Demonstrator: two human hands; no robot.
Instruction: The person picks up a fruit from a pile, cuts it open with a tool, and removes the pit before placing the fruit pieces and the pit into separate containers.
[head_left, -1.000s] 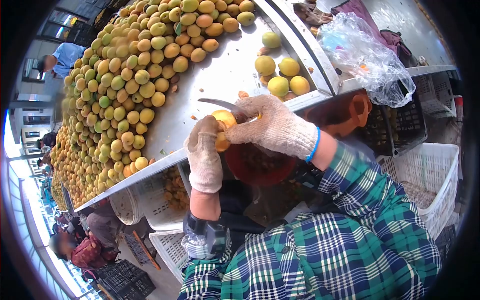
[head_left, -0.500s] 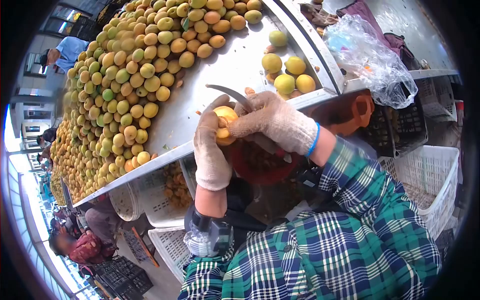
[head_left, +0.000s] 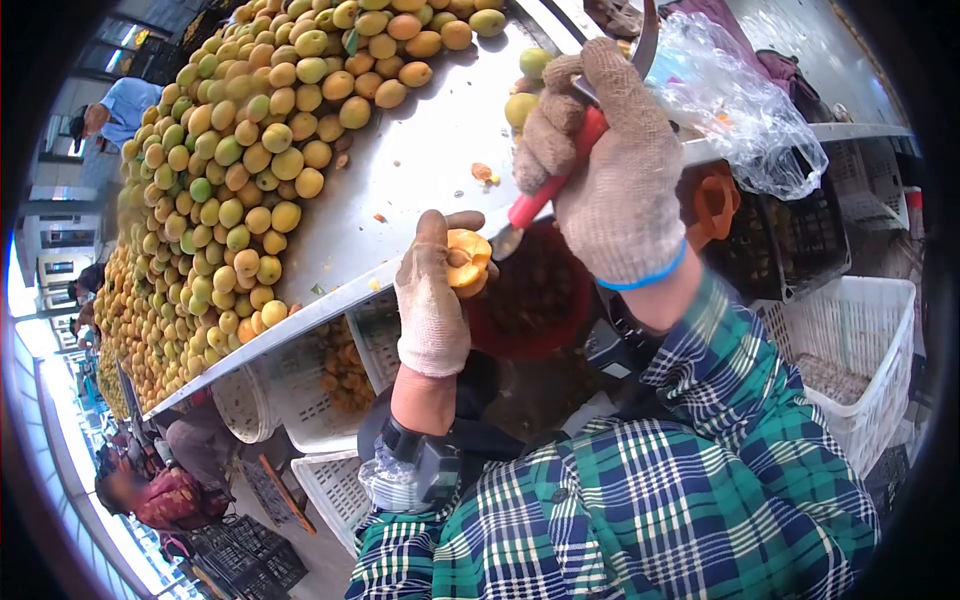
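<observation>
The cut apricot point(head_left: 467, 262) is in the left hand, in view against the near edge of a metal bench point(head_left: 400, 170). That bench, the largest thing about, carries a broad heap of apricots point(head_left: 220, 180), yellow, green and orange, over its left side. Below the bench at far right stands a white crate point(head_left: 870, 350); a clear plastic bag point(head_left: 740, 110) hangs over the bench edge above. Under the hands is a red container point(head_left: 515, 335), its dark contents too dim to identify. Both hands wear knitted gloves and are well apart: the left hand point(head_left: 432, 290) grips the apricot, its orange flesh and hollow facing out, while the right hand point(head_left: 620, 160) is closed around the red handle of a knife point(head_left: 557, 170), blade pointing away from the fruit. Smallest, an orange scrap point(head_left: 485, 173) lies on the metal.
</observation>
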